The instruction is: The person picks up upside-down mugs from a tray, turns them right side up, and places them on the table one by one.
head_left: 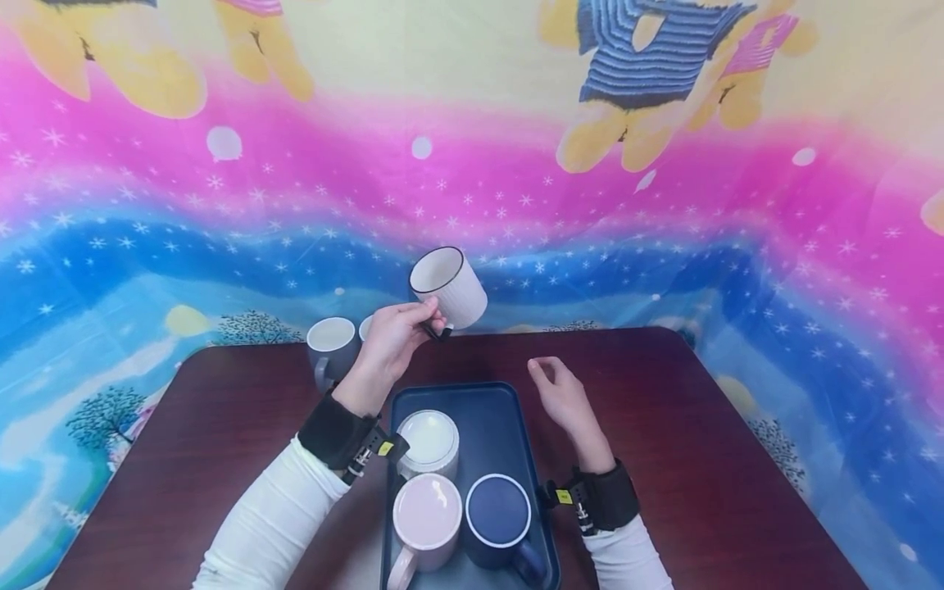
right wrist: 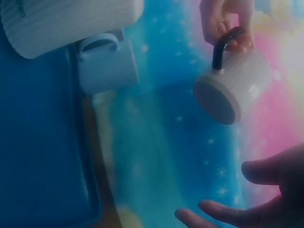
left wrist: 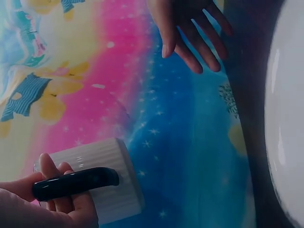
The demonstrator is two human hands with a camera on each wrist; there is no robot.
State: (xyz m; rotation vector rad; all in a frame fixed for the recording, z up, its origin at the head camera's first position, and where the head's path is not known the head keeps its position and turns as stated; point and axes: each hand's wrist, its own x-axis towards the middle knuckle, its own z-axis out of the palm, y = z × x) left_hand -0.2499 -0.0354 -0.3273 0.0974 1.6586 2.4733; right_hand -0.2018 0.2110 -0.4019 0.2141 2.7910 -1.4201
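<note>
Head: ribbed white mug (head_left: 457,295)

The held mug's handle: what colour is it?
Black; the handle shows best in the left wrist view.

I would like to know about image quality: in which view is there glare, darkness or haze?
Head view: bright, with glare spots on the pink mug; left wrist view: dimmer, the right hand partly in shadow; right wrist view: dim and hazy, the tray dark, the backdrop paler toward the right edge.
</note>
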